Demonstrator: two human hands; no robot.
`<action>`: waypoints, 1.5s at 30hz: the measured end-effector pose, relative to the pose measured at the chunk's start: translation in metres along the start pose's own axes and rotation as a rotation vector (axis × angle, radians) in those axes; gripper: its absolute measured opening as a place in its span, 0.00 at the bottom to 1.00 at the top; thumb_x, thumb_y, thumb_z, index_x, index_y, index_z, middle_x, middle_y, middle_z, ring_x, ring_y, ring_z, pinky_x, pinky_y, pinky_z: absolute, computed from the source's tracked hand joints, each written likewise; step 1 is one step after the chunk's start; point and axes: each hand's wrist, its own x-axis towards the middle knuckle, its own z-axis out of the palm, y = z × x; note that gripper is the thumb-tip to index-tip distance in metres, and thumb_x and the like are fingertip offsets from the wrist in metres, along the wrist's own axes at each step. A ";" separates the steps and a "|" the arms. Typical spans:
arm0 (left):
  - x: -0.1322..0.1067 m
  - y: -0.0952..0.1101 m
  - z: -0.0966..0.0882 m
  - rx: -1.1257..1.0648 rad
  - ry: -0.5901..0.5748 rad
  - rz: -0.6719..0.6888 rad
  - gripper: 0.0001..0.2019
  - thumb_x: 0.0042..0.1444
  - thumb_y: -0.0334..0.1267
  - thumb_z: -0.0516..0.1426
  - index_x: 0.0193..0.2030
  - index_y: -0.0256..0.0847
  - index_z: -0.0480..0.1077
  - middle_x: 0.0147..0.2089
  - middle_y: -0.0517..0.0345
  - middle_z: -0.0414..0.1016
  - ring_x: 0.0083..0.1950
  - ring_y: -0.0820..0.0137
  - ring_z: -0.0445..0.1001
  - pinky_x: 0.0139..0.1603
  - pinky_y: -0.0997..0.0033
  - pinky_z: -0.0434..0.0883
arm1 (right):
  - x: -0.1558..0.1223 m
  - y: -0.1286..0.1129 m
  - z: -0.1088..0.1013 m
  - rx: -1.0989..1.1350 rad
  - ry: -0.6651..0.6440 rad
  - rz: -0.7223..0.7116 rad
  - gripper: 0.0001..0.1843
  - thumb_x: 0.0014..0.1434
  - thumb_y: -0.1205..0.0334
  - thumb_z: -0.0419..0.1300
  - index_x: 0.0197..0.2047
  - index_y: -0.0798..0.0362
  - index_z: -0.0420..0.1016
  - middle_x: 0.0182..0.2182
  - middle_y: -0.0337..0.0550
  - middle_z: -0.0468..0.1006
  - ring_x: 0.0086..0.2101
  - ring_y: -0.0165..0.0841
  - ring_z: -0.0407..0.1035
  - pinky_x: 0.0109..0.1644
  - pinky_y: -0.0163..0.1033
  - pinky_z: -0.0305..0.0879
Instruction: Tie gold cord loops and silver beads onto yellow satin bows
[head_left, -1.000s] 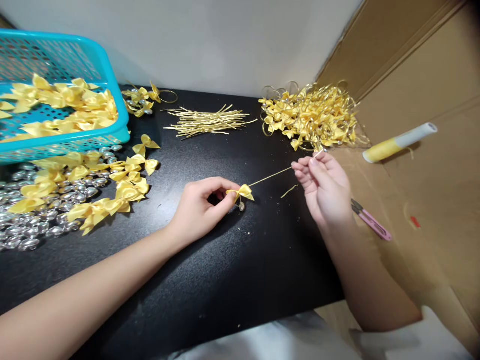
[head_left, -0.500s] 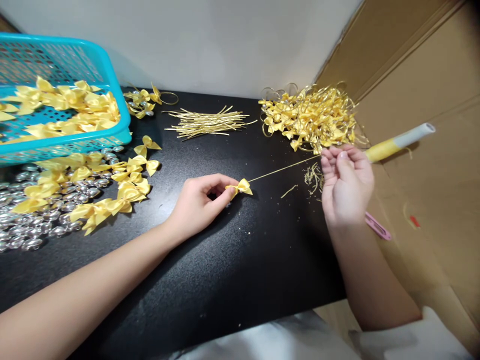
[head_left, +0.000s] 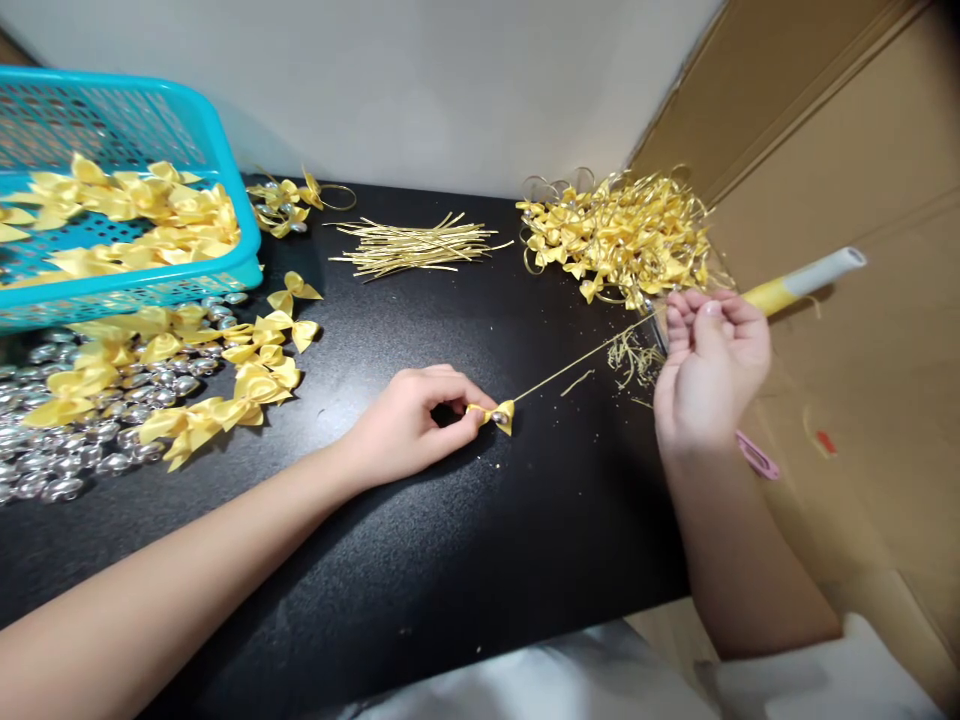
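Note:
My left hand point(head_left: 416, 425) rests on the black table point(head_left: 450, 560) and pinches a small yellow ribbon bow point(head_left: 496, 413). A thin gold cord point(head_left: 577, 362) runs taut from the bow up to my right hand point(head_left: 709, 365), whose fingers are curled and pinch the cord's far end. A small silver bead shows at the bow's middle.
A turquoise basket point(head_left: 225, 180) with yellow bows stands at the far left. Loose bows point(head_left: 225, 370) and silver beads point(head_left: 60, 450) lie below it. A bundle of gold cords point(head_left: 412, 245), a heap of finished bows point(head_left: 622, 235), cord scraps point(head_left: 630, 358), pink snips point(head_left: 756, 458), a yellow-white tube point(head_left: 806, 278).
My right hand has drawn the cord out to the right and slightly up. My left hand with the bow shifted a little right and toward me.

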 end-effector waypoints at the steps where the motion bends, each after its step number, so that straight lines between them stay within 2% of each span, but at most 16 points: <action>1: 0.000 0.000 0.000 -0.005 -0.022 0.014 0.08 0.58 0.33 0.57 0.37 0.38 0.80 0.34 0.56 0.81 0.34 0.72 0.76 0.37 0.75 0.69 | 0.000 0.001 0.000 -0.010 -0.002 -0.004 0.03 0.63 0.68 0.57 0.37 0.51 0.67 0.31 0.32 0.77 0.35 0.24 0.77 0.49 0.37 0.75; 5: -0.002 0.004 0.003 -0.127 -0.060 -0.051 0.08 0.59 0.35 0.56 0.36 0.37 0.77 0.35 0.54 0.81 0.36 0.71 0.76 0.38 0.73 0.70 | -0.002 0.003 0.001 -0.010 -0.023 0.005 0.03 0.62 0.68 0.58 0.37 0.51 0.67 0.31 0.32 0.78 0.35 0.23 0.78 0.49 0.36 0.75; 8: -0.002 0.007 0.010 -0.504 -0.047 -0.206 0.07 0.58 0.35 0.56 0.31 0.36 0.72 0.40 0.51 0.81 0.38 0.70 0.77 0.38 0.72 0.73 | -0.005 0.004 0.004 0.008 -0.029 0.032 0.04 0.62 0.69 0.57 0.36 0.52 0.68 0.30 0.33 0.79 0.34 0.23 0.78 0.46 0.32 0.74; 12: -0.001 0.007 0.018 -1.044 0.033 -0.400 0.06 0.50 0.31 0.59 0.26 0.37 0.65 0.34 0.51 0.82 0.33 0.71 0.78 0.29 0.77 0.73 | -0.009 0.004 0.006 0.016 -0.038 0.083 0.04 0.61 0.71 0.57 0.36 0.53 0.68 0.29 0.33 0.79 0.33 0.22 0.78 0.44 0.31 0.74; 16: 0.001 0.004 0.016 -1.257 0.099 -0.449 0.06 0.47 0.28 0.60 0.28 0.37 0.65 0.33 0.54 0.82 0.26 0.75 0.76 0.24 0.81 0.73 | -0.012 0.005 0.005 -0.005 -0.042 0.122 0.04 0.61 0.70 0.57 0.35 0.53 0.68 0.28 0.33 0.79 0.33 0.23 0.78 0.43 0.31 0.74; 21: 0.002 0.002 0.013 -1.295 0.153 -0.406 0.10 0.47 0.29 0.64 0.38 0.40 0.72 0.32 0.61 0.79 0.28 0.75 0.77 0.24 0.81 0.76 | -0.012 0.007 0.004 -0.007 -0.045 0.124 0.03 0.60 0.69 0.59 0.35 0.53 0.68 0.29 0.33 0.80 0.33 0.23 0.78 0.43 0.32 0.74; 26: 0.000 -0.001 0.014 -1.227 0.117 -0.360 0.11 0.48 0.37 0.69 0.36 0.39 0.75 0.30 0.60 0.78 0.27 0.76 0.76 0.24 0.81 0.76 | -0.011 0.006 0.004 -0.015 -0.046 0.119 0.04 0.59 0.67 0.61 0.35 0.52 0.68 0.28 0.32 0.79 0.32 0.22 0.78 0.42 0.31 0.74; 31: 0.000 -0.002 0.015 -1.169 0.065 -0.351 0.15 0.44 0.41 0.71 0.35 0.37 0.75 0.28 0.61 0.77 0.26 0.76 0.74 0.24 0.81 0.75 | -0.011 0.005 0.004 0.006 -0.047 0.136 0.04 0.59 0.68 0.60 0.35 0.53 0.68 0.28 0.32 0.79 0.32 0.23 0.78 0.42 0.31 0.74; 34: -0.002 0.000 0.016 -1.121 0.025 -0.385 0.14 0.45 0.40 0.71 0.34 0.36 0.74 0.25 0.62 0.75 0.23 0.78 0.72 0.23 0.82 0.73 | -0.010 0.006 0.004 0.014 -0.042 0.141 0.03 0.60 0.68 0.59 0.35 0.53 0.68 0.28 0.33 0.79 0.32 0.23 0.77 0.42 0.31 0.74; 40: -0.004 0.004 0.014 -0.990 -0.085 -0.422 0.14 0.44 0.33 0.70 0.36 0.35 0.73 0.28 0.60 0.77 0.26 0.76 0.72 0.28 0.78 0.73 | -0.008 0.008 0.002 -0.015 -0.032 0.147 0.04 0.60 0.65 0.61 0.36 0.52 0.67 0.29 0.32 0.77 0.33 0.23 0.77 0.44 0.33 0.74; 45: -0.006 0.007 0.017 -0.912 -0.086 -0.347 0.15 0.47 0.31 0.68 0.41 0.37 0.69 0.29 0.65 0.71 0.28 0.78 0.71 0.29 0.80 0.70 | -0.004 0.007 0.001 -0.037 -0.012 0.108 0.04 0.61 0.67 0.60 0.35 0.52 0.67 0.29 0.32 0.76 0.31 0.22 0.76 0.43 0.32 0.74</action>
